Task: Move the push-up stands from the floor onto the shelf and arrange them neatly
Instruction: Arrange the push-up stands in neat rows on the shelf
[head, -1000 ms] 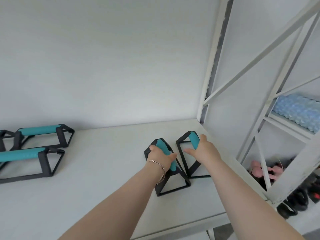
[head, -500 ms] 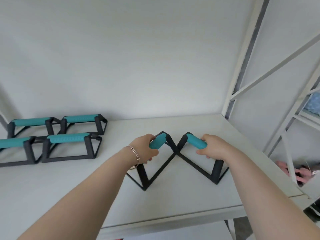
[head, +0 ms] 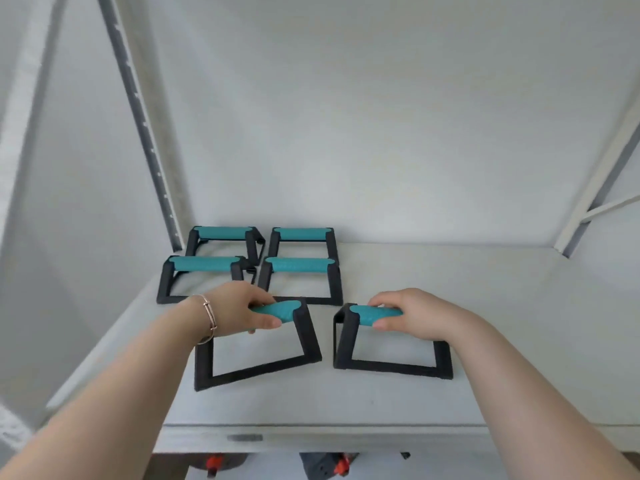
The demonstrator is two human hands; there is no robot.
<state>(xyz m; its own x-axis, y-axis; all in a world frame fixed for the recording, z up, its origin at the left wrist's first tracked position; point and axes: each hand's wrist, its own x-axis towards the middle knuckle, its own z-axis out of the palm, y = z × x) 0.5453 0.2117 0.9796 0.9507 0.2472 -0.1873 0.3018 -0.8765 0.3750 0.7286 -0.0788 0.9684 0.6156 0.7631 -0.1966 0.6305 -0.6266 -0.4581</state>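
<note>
Two push-up stands sit on the white shelf [head: 485, 306], near its front edge, a narrow gap between them. Left stand [head: 258, 344]: black frame, teal grip, turned slightly so its right end angles away from me. Right stand [head: 391, 344]: sits squarer to the shelf edge. Both bases look flat on the board.

My left hand [head: 239, 315] is wrapped round the left stand's teal grip, thumb on the near side, fingers curled over the top. My right hand [head: 412, 315] is closed the same way round the right stand's grip. A thin bracelet [head: 207, 318] sits on my left wrist.

Farther back and left, four more stands [head: 252, 265] are set in a two-by-two block, grips running left to right, just beside each other, close to the shelf's far-left upright [head: 145, 133]. The near pair lies just beyond my left hand.

Below the shelf edge, dark items with orange parts, too cropped to identify.
</note>
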